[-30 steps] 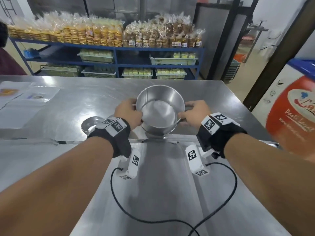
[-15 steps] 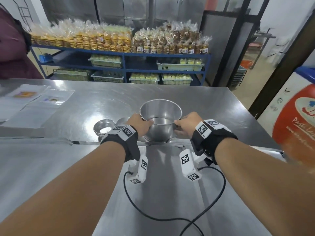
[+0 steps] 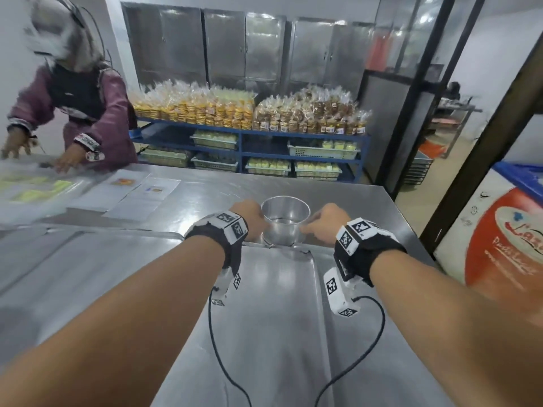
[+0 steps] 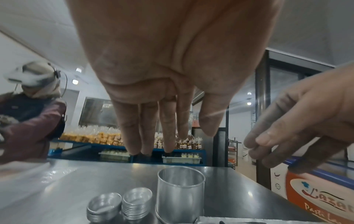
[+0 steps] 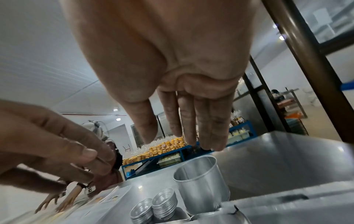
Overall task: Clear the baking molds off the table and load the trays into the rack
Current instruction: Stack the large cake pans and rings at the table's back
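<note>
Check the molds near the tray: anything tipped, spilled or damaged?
The tall mold stands upright, and no spill shows. The left stack of small molds leans, its top mold tilted; the right stack sits straight. The tray corner beside the tall mold looks split or bent.

The chest freezer (image 4: 323, 197) front reads "Laza…" and "Pasti La…".

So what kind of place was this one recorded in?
Most likely a commercial bakery's packing or production room. Bagged baked goods are piled on a blue shelf rack, steel cabinets line the back wall, and stacked small baking molds sit beside a tall round mold on a stainless table.
</note>
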Motion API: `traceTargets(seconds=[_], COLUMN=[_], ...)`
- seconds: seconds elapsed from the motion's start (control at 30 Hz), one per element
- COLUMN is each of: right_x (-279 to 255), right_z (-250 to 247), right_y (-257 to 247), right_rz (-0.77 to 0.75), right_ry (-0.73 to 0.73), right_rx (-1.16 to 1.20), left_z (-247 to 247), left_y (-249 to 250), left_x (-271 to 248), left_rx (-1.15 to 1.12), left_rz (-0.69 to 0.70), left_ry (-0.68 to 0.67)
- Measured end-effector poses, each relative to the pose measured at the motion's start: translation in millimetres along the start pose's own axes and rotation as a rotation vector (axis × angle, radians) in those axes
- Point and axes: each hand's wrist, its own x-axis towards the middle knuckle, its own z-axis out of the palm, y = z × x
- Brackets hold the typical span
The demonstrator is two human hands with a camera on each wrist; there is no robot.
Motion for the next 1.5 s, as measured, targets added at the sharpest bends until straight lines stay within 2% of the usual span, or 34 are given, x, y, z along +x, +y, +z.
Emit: traceTargets(seconds=[0.17, 0.27, 0.37, 0.6, 0.77, 0.93, 1.13, 1.3, 1.5], right_x=[-102, -160, -212, -299, -343, -363, -356, -341, -320], right_z=[-26, -28, -22, 28, 81, 147, 233, 296, 360], right_y=[-37, -52, -68, -106, -146, -201, -275, -326, -362], right_rz=[-0.071, -0.109, -0.167, -0.294, -0.356, -0.392, -0.387, -0.31, -0.177], right_ry=[0.004, 0.032, 0.001, -0.069, -0.213, -0.276, -0.349, -0.38, -0.356], right_rx=[-0.191, -0.245, -0.311, -0.413, -0.372, -0.341, -0.334, -0.318, -0.154], left_z=[-34, -43, -48, -61, -72, -81, -112, -130, -143], left_y=[17, 15, 4, -71, -146, -234, -353, -446, -533], left_x=[-98, -157, -212, -310, -356, -380, -391, -394, -383], left_rx=[0.135, 0.194, 0.213, 0.176, 0.158, 0.19, 0.205, 0.174, 0.146], left_rz=[0.051, 0.062, 0.047, -0.063, -0.171, -0.275, -0.393, -0.506, -0.642], left_ry=[0.048, 0.073, 0.107, 0.161, 0.144, 0.102, 0.035, 0.059, 0.07])
